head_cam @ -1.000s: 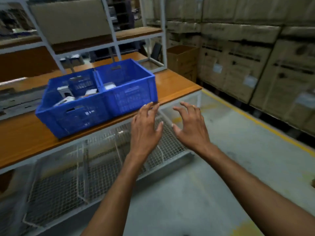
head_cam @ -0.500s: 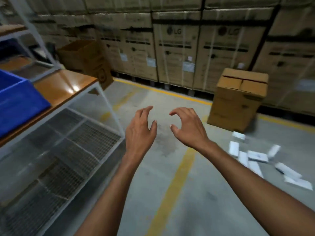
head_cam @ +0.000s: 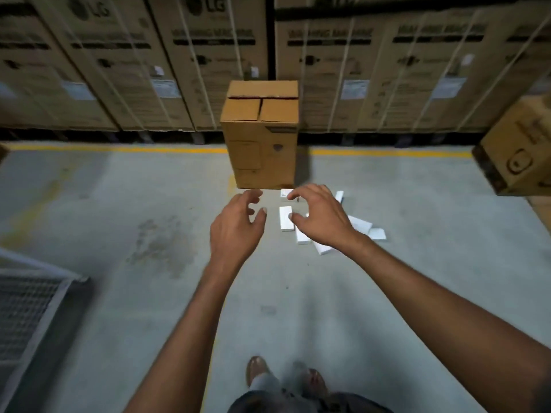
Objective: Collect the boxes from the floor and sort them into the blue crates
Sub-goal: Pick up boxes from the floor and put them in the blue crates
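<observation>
1. Lying scattered on the grey concrete floor (head_cam: 119, 204) ahead of me are the small white boxes (head_cam: 285, 218), a loose cluster just in front of a closed brown carton (head_cam: 262, 144) that stands upright.
2. I count several flat white boxes, some overlapping; part of the cluster is hidden behind my right hand (head_cam: 322, 219).
3. My right hand hangs in the air over the cluster, fingers spread and curled, holding nothing.
4. My left hand (head_cam: 235, 228) is beside it, just left of the boxes, fingers also apart and curved, empty.
5. Both bare forearms reach forward from the bottom of the view; my feet (head_cam: 259, 371) show below them.
6. A yellow line (head_cam: 119, 149) runs across the floor behind the carton, in front of a wall of large strapped cardboard cartons (head_cam: 208, 70).
7. Another brown carton (head_cam: 518, 150) sits at the right edge, and a wire-mesh rack (head_cam: 26, 308) corner shows at lower left.
</observation>
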`<action>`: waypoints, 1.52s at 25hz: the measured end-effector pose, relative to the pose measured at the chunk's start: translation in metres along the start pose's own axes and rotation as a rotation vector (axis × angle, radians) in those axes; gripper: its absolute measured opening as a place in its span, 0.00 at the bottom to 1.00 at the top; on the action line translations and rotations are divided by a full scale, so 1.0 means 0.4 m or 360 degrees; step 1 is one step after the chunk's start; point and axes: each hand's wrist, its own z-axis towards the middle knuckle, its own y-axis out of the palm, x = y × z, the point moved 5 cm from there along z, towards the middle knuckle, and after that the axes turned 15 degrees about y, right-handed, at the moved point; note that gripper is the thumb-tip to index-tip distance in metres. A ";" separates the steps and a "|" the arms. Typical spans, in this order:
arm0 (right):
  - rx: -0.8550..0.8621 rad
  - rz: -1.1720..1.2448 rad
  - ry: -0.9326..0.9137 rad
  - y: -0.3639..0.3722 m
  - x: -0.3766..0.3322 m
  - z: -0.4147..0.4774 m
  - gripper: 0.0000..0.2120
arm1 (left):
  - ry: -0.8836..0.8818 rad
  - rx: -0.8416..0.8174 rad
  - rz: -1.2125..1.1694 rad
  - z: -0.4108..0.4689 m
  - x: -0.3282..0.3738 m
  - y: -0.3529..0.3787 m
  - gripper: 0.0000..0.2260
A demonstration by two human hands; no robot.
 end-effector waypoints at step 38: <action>-0.0688 -0.0422 -0.0063 1.332 1.432 1.342 0.19 | -0.0116 -0.0984 0.0269 0.811 -1.222 2.151 0.27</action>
